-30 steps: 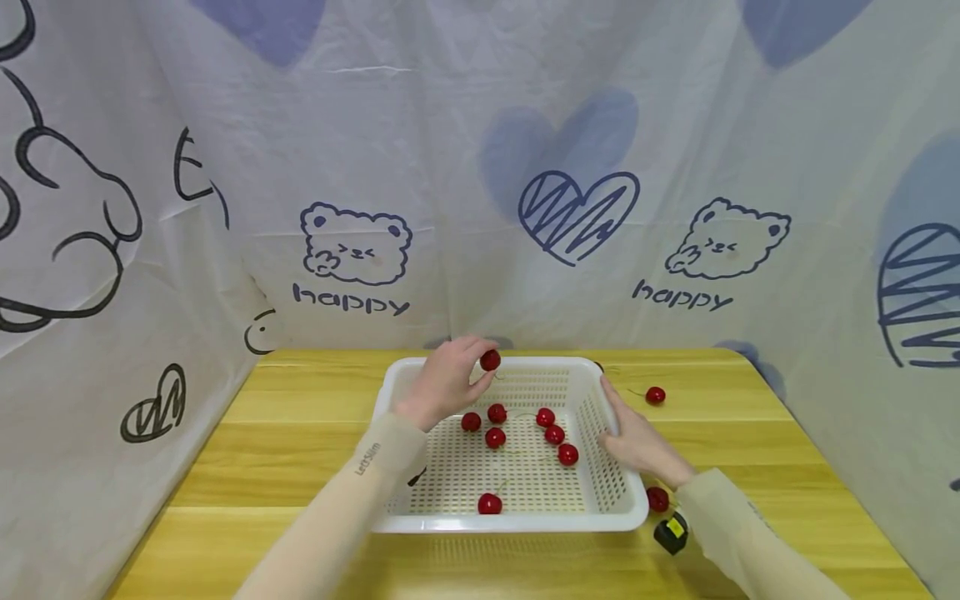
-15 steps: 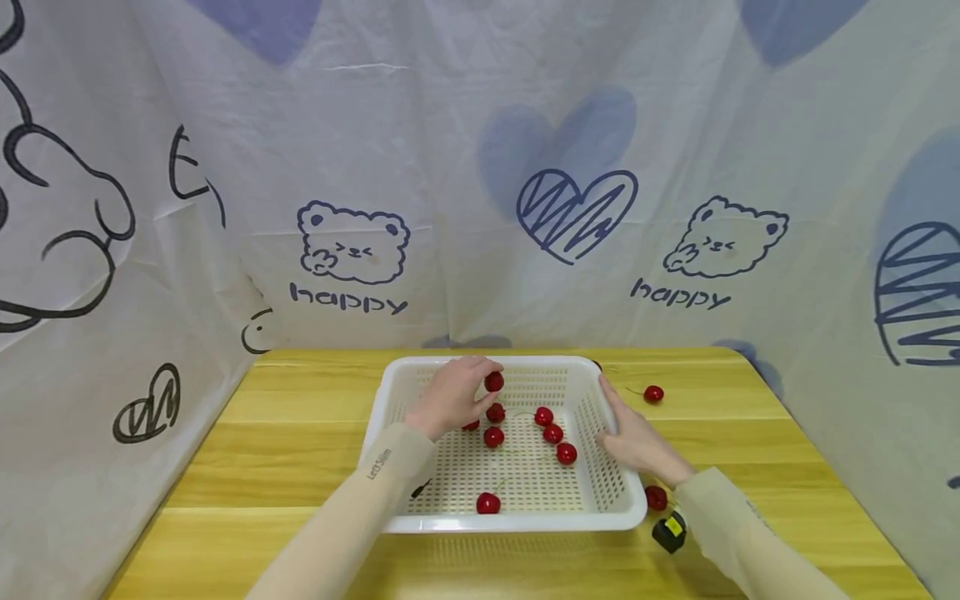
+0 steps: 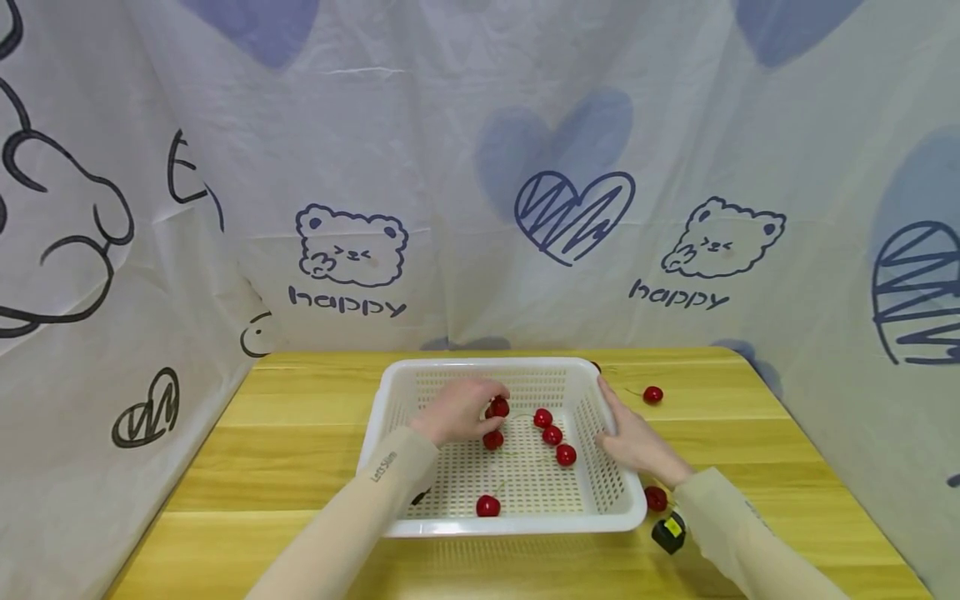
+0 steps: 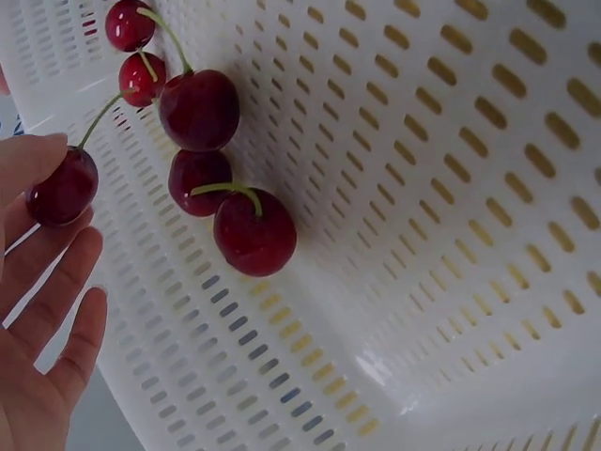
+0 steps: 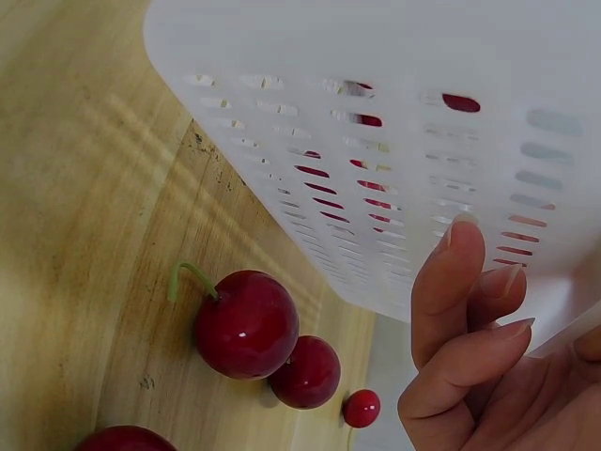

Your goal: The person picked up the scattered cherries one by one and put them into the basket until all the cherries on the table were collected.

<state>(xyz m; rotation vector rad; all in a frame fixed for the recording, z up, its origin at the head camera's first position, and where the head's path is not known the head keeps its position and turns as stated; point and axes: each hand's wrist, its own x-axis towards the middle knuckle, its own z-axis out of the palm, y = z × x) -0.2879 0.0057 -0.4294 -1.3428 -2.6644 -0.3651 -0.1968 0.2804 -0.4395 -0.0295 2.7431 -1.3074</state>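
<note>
A white perforated plastic basket [image 3: 517, 526] stands on the wooden table with several red cherries [image 3: 552, 435] inside. My left hand [image 3: 459, 410] reaches down into it and pinches one cherry [image 4: 64, 188] between thumb and fingertips, its green stem pointing up. More cherries [image 4: 199, 111] lie close beside that one on the basket floor, partly covered by the hand in the head view. My right hand [image 3: 637, 442] grips the basket's right wall, thumb on the inner side. In the right wrist view its curled fingers [image 5: 451, 282] lie near the perforated outer wall.
To the right of the basket a cherry [image 3: 653, 395] lies on the table [image 3: 300, 417]. Another cherry [image 3: 656, 498] sits by the basket's near right corner, beside a small black block with a yellow label [image 3: 669, 532]. A printed cloth [image 3: 465, 167] hangs behind the table.
My left hand has lowered the pinched cherry from about rim height to the other cherries inside the basket. The right hand stays on the basket's wall.
</note>
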